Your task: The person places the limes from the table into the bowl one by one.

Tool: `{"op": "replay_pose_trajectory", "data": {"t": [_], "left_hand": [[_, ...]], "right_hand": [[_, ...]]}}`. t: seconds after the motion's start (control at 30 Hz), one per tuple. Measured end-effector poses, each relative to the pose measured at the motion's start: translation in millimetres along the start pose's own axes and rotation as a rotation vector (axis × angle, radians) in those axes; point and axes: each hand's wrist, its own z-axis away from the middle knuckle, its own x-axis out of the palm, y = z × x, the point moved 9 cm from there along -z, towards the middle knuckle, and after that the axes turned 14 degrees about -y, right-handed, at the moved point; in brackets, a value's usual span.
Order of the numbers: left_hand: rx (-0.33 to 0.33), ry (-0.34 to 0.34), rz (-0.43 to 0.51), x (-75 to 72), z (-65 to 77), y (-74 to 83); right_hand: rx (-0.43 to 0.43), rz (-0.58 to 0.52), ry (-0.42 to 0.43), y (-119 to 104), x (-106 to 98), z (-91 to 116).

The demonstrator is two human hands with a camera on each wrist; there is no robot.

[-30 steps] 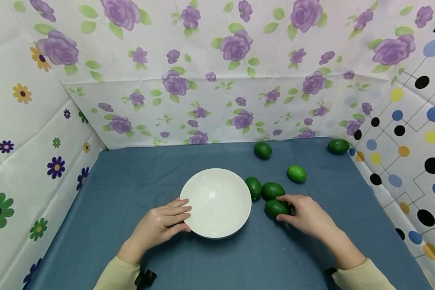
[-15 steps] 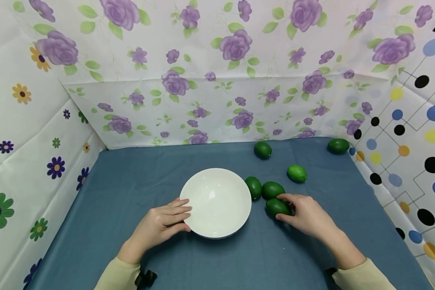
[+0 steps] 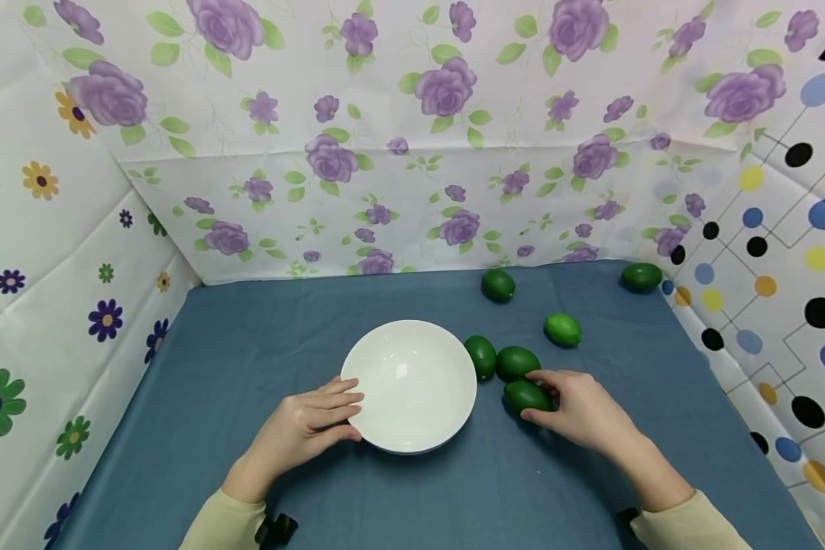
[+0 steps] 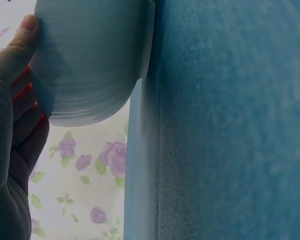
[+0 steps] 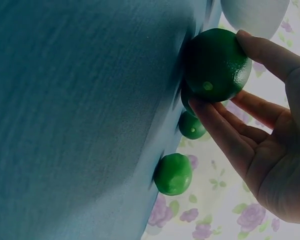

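Note:
A white bowl point(image 3: 412, 382) stands on the blue cloth. At its left side my left hand point(image 3: 316, 420) holds the rim, fingertips lying over the edge and the thumb lower at the near side. The left wrist view shows that thumb point(image 4: 25, 35) against the bowl's outer wall point(image 4: 90, 60). To the right of the bowl, my right hand point(image 3: 580, 405) grips a glossy dark green oval fruit point(image 3: 525, 397) between thumb and fingers. In the right wrist view this fruit point(image 5: 215, 65) has a pale stem spot and sits close to the cloth. The palm side is hidden in the head view.
Two more dark green fruits, one by the bowl point(image 3: 481, 357) and one behind the held fruit point(image 3: 518, 361), lie close together. Farther back are a brighter lime point(image 3: 563, 330), a dark fruit point(image 3: 498, 285) and another in the right corner point(image 3: 642, 277). Patterned curtains point(image 3: 385, 191) enclose the cloth.
The gripped fruit and my right thumb have shifted very slightly toward the near side. My left hand and the bowl stay in place.

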Motion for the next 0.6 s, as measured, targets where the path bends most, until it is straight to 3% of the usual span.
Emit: {"op": "replay_pose_trajectory", "data": {"t": [0.6], "left_hand": [[-0.021, -0.018, 0.004, 0.2, -0.7, 0.7]], "right_hand": [[-0.014, -0.014, 0.004, -7.6, -5.2, 3.1]]}}
